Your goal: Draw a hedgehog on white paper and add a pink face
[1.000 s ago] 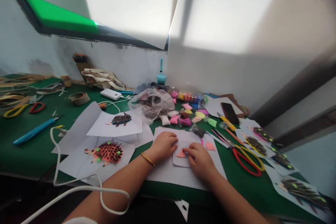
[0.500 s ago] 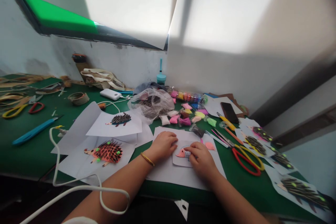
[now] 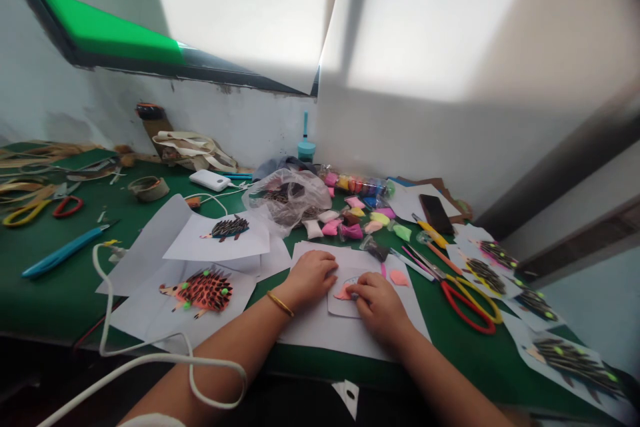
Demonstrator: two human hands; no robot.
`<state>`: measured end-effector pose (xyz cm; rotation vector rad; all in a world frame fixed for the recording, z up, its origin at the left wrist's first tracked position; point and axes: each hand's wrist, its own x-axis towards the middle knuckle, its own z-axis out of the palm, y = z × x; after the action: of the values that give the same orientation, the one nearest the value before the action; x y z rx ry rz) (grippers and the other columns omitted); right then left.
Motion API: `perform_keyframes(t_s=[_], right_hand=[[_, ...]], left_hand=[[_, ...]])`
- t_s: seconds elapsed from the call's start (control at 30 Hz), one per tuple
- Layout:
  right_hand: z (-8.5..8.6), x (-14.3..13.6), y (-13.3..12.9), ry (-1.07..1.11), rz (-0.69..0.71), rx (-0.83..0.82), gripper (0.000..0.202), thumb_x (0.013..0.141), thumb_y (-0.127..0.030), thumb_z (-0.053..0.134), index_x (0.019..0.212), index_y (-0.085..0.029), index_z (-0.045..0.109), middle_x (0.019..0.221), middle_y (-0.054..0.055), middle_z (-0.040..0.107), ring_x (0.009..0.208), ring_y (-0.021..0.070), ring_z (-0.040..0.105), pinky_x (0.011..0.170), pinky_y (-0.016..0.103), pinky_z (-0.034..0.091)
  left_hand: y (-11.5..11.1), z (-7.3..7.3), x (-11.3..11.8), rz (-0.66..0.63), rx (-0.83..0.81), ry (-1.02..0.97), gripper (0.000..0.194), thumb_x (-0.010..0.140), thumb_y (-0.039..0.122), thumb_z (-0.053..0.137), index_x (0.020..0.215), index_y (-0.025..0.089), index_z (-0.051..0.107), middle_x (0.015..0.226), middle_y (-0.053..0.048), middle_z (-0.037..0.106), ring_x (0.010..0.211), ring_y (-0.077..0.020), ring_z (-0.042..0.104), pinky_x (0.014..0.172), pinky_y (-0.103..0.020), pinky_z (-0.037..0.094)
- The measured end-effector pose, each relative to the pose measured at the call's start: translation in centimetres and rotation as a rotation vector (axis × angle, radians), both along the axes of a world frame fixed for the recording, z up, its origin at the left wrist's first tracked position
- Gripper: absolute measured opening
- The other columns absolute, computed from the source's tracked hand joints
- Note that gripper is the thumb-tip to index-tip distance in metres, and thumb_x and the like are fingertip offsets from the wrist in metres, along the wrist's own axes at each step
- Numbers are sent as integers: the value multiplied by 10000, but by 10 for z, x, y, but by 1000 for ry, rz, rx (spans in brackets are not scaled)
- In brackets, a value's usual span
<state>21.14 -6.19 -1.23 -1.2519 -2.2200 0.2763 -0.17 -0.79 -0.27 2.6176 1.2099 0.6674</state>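
A small white card (image 3: 345, 307) with a hedgehog outline lies on larger white paper (image 3: 313, 333). Pink modelling clay (image 3: 343, 292) covers the head end of the drawing. My right hand (image 3: 381, 307) is over the card, its fingers drawn together at the clay's edge; the fingertips partly hide the drawing. Resting on the paper at the card's upper left corner, my left hand (image 3: 315, 275) has its fingers laid down, slightly bent, and holds nothing. A flattened lump of pink clay (image 3: 399, 277) sits on the paper to the right, beside a short magenta piece (image 3: 383, 270).
Small clay packets (image 3: 351, 231) lie behind the paper. Red-and-yellow scissors (image 3: 467, 307), a phone (image 3: 436, 213) and hedgehog pictures (image 3: 570, 363) are on the right. To the left are a finished hedgehog picture (image 3: 203, 290), a white cable (image 3: 107, 307) and a blue cutter (image 3: 67, 250).
My right hand has shifted slightly left and down, and its fingers have drawn together at the pink clay. More clay shows across the drawing's lower edge. My left hand stays put.
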Motion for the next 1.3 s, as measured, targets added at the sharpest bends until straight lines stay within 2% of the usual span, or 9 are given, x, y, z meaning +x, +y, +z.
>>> perform_keyframes(t_s=[0.37, 0.7, 0.97, 1.3], right_hand=[[-4, 3, 1, 31, -14, 34, 375, 778, -53, 506, 1019, -216, 743, 886, 68, 620, 854, 208, 545, 783, 346, 447], [0, -1, -1, -37, -14, 23, 346, 776, -56, 518, 962, -227, 753, 865, 61, 613, 835, 205, 532, 781, 349, 441], [-2, 3, 1, 52, -32, 25, 383, 787, -51, 499, 1037, -210, 741, 886, 69, 629, 865, 211, 555, 794, 353, 461], [0, -1, -1, -12, -11, 39, 350, 778, -51, 516, 958, -236, 753, 858, 58, 617, 830, 201, 539, 772, 338, 442]], left_hand=[[0, 1, 0, 0, -4, 8, 193, 841, 265, 643, 1017, 219, 709, 1147, -68, 675, 1081, -240, 603, 989, -375, 446], [-2, 4, 0, 1, -18, 8, 211, 835, 262, 652, 1034, 219, 705, 1168, -67, 667, 1097, -241, 596, 1007, -382, 439], [-2, 4, 0, 2, -16, 13, 217, 840, 262, 649, 1046, 216, 700, 1169, -67, 667, 1101, -239, 595, 1012, -377, 437], [-2, 4, 0, 4, -22, 16, 205, 837, 260, 650, 1029, 217, 706, 1174, -71, 667, 1102, -243, 595, 1006, -383, 440]])
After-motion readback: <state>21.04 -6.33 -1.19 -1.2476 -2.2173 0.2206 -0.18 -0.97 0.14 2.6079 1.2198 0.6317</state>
